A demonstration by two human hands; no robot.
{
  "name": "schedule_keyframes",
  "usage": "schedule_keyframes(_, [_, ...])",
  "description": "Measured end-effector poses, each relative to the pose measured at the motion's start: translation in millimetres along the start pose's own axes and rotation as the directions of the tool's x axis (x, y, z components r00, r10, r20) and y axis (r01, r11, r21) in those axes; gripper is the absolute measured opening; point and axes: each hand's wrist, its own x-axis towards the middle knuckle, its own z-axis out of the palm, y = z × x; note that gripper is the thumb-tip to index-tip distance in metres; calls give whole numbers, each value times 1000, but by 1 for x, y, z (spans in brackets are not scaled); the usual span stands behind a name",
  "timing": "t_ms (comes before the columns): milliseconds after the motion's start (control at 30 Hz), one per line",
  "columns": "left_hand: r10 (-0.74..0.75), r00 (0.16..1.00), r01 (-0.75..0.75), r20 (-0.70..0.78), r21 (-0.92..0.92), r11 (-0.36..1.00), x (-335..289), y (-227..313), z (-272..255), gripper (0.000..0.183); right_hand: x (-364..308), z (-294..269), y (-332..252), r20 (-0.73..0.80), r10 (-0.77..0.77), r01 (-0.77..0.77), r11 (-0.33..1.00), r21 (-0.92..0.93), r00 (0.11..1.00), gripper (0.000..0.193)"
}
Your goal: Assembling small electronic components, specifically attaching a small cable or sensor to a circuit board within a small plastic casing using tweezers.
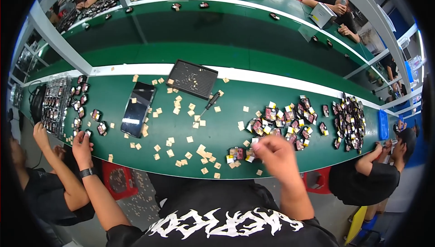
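My right hand (280, 155) is closed in a pinch at the near right of the green bench, above small black parts with yellow and white tabs. A small whitish piece shows at its fingertips; I cannot make out its kind. Beside it lies a black part (235, 153) with a reddish face. Out to the left, my left hand (82, 148) is closed, fingertips together next to a few similar black parts (96, 115). A small light-and-dark thing shows at its fingertips, too small to name. Small square tan pieces (201, 148) lie scattered between the hands.
A dark phone-like slab (137, 110), a black ribbed tray (193, 79) and a screwdriver (213, 100) lie mid-bench. Heaps of black parts (349, 122) are at right, clear trays (56, 104) at left. People sit at both sides; others work across the recessed green channel (190, 27).
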Motion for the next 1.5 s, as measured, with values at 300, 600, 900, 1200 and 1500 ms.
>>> schedule_keyframes(300, [531, 825, -398, -194, 467, 790, -70, 69, 17, 35, 60, -55, -22, 245, -317, 380, 493, -783, 916, 48])
schedule_keyframes(600, [515, 848, -508, -125, 86, 857, -177, 118, 71, 29, 79, -85, -1, 431, -278, 509, 363, -781, 859, 47])
schedule_keyframes(900, [465, 515, 28, 720, -557, 830, -278, 170, 178, 49, 11, -17, -43, 481, -471, 671, 575, -468, 739, 46])
schedule_keyframes(1200, [416, 162, 325, 895, -446, 834, -288, 172, 204, 51, -38, 6, -55, 401, -476, 615, 691, -380, 782, 32])
schedule_keyframes(1500, [311, 112, 720, 944, -292, 629, -287, 163, 207, 47, -77, 8, 7, 133, 237, -265, 711, 651, 962, 14])
